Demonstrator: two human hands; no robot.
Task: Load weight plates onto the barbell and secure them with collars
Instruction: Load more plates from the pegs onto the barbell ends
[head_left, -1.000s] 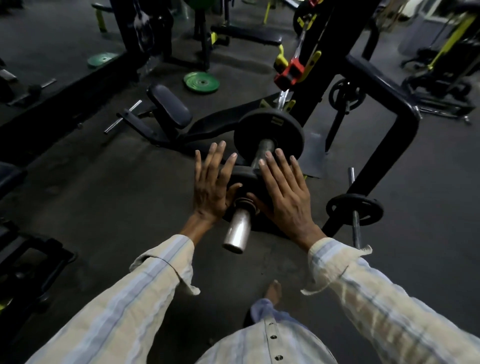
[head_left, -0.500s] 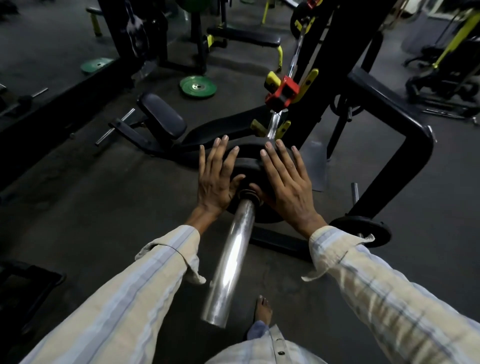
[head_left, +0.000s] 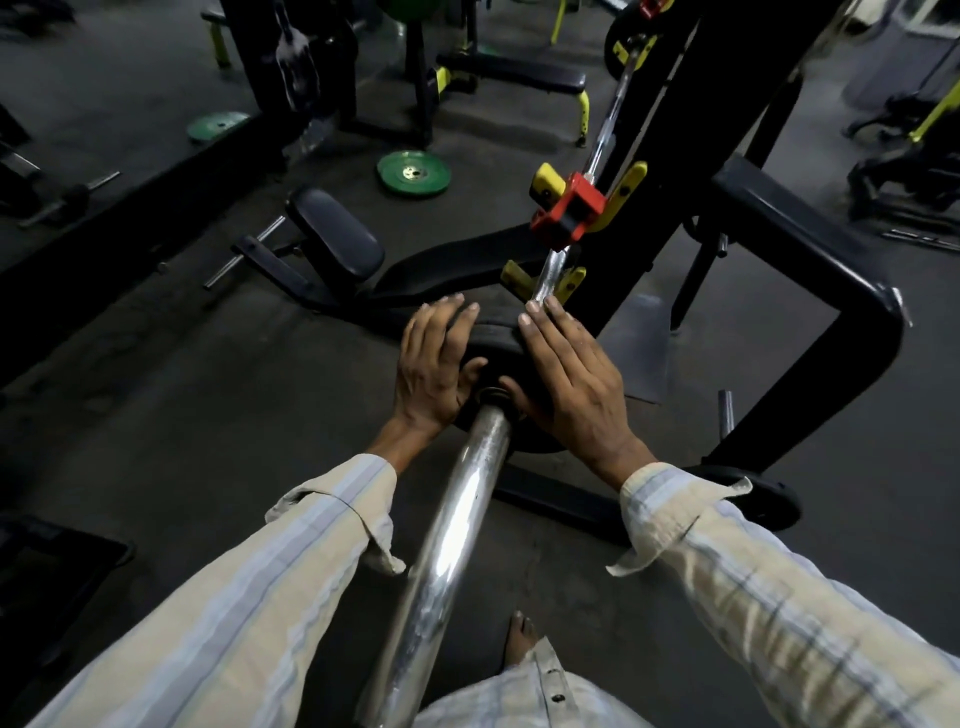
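Chrome sleeve of the barbell (head_left: 457, 525) runs from the person's waist up to a black weight plate (head_left: 493, 332) already threaded on it. Left hand (head_left: 434, 364) and right hand (head_left: 571, 384) both lie flat on the plate's outer face, one each side of the sleeve. Fingers (head_left: 540, 332) straight and slightly spread, palms pressing, not clamped round anything.

Plate sits near the inner end of the sleeve, close to the yellow rack hooks (head_left: 618, 197) and the red clamp (head_left: 569, 210). Can't tell if it's fully seated against the shoulder; the hands hide that.

No collar visible on the sleeve or in either hand, so my read is that securing isn't done.

Risks from here:
- Uneven push from one palm could cock the plate on the sleeve and jam it.
- Fingertips reach past the plate's far rim. If there's another plate or a stop behind it, they could get pinched.
- Bare foot (head_left: 519, 636) directly below the sleeve. An uncollared plate sliding back off lands there.
- Loading one side only could tip the bar in the hooks.
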